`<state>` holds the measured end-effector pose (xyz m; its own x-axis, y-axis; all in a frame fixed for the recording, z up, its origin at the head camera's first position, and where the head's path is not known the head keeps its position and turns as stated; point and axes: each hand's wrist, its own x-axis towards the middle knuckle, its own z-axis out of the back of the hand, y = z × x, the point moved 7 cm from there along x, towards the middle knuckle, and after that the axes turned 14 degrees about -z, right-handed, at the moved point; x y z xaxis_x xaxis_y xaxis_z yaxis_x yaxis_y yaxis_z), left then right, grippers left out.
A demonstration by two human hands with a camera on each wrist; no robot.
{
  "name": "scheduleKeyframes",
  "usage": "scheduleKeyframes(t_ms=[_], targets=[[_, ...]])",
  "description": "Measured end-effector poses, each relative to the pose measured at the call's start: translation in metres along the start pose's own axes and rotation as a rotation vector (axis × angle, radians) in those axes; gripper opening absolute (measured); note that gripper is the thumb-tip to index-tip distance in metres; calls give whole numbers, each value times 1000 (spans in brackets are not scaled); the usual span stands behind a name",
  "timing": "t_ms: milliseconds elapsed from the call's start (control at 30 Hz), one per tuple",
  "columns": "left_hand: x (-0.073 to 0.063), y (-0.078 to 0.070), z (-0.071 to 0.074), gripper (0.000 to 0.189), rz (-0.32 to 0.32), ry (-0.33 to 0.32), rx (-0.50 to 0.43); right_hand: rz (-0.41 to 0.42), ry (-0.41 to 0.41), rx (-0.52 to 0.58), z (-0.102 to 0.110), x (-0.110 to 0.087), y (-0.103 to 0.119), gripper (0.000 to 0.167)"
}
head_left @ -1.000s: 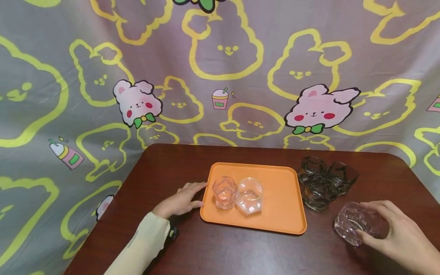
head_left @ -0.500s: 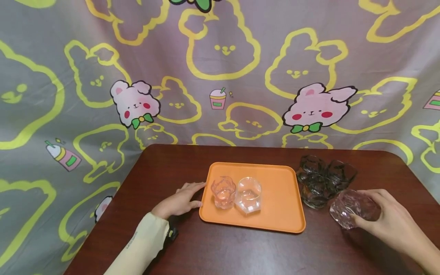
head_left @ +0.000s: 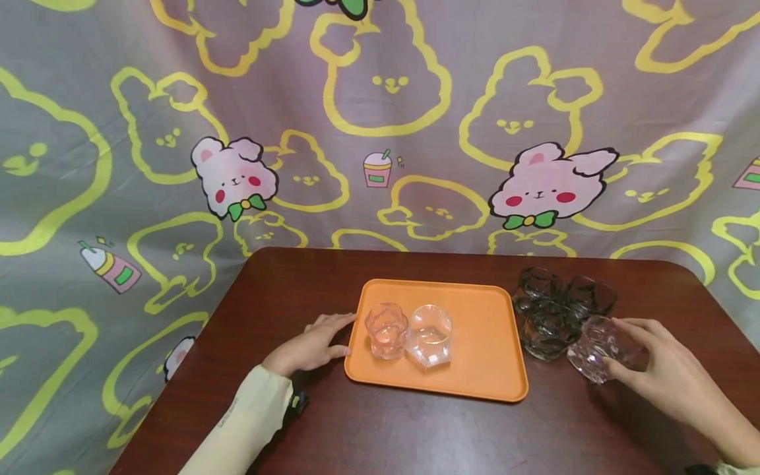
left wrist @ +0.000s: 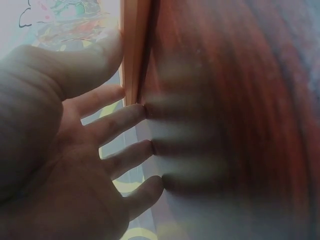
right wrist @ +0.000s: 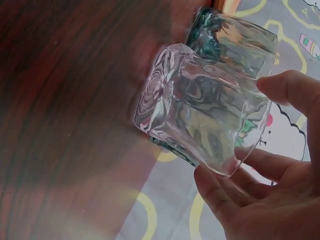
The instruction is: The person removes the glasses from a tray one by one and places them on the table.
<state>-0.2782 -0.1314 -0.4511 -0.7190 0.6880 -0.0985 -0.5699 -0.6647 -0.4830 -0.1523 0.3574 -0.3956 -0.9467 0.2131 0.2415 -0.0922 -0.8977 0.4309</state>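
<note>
My right hand (head_left: 665,366) grips a clear, faintly pink glass (head_left: 601,353) between thumb and fingers, close against a cluster of dark glasses (head_left: 549,323). In the right wrist view the held glass (right wrist: 200,110) shows a thick faceted base, and a dark greenish glass (right wrist: 235,42) is right behind it. My left hand (head_left: 311,343) lies at the left edge of an orange tray (head_left: 481,343), fingers spread and nearly straight. The left wrist view shows its fingertips (left wrist: 137,111) at the tray's side and on the table. A pinkish glass (head_left: 387,333) and a clear glass (head_left: 430,340) stand side by side on the tray.
The dark brown wooden table (head_left: 415,435) ends at the back against a grey curtain (head_left: 356,218) with cartoon figures. The dark glasses stand just off the tray's right edge.
My right hand has carried the clear pinkish glass away from me and slightly left, up to the dark glasses. The left hand has stayed at the tray's edge.
</note>
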Motion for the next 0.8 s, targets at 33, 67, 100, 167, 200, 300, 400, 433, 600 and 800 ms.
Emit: scheduleKeyframes(t_ms=[33, 67, 100, 167, 200, 300, 400, 433, 600, 800], targets=[[0, 0, 0, 69, -1, 0, -2, 3, -2, 3, 0, 0, 0, 70], [0, 1, 0, 69, -3, -1, -4, 8, -5, 12, 0, 0, 0, 70], [0, 1, 0, 69, -7, -3, -5, 10, -6, 16, 0, 0, 0, 70], [0, 1, 0, 68, -10, -4, -4, 14, -11, 29, 0, 0, 0, 69], [0, 1, 0, 68, -13, -4, -2, 16, -11, 35, 0, -1, -1, 68], [0, 1, 0, 68, -14, -2, 6, 26, -13, 43, -1, -1, -1, 67], [0, 1, -1, 69, -2, 5, 6, 38, -21, 66, 0, -2, -1, 66], [0, 1, -1, 69, 3, 8, 4, 43, -27, 75, 1, -2, -1, 66], [0, 1, -1, 69, 12, 13, 1, 54, -68, 135, 9, -3, 6, 62], [0, 0, 0, 68, -4, 3, 0, 101, -142, 188, 21, -7, 31, 60]])
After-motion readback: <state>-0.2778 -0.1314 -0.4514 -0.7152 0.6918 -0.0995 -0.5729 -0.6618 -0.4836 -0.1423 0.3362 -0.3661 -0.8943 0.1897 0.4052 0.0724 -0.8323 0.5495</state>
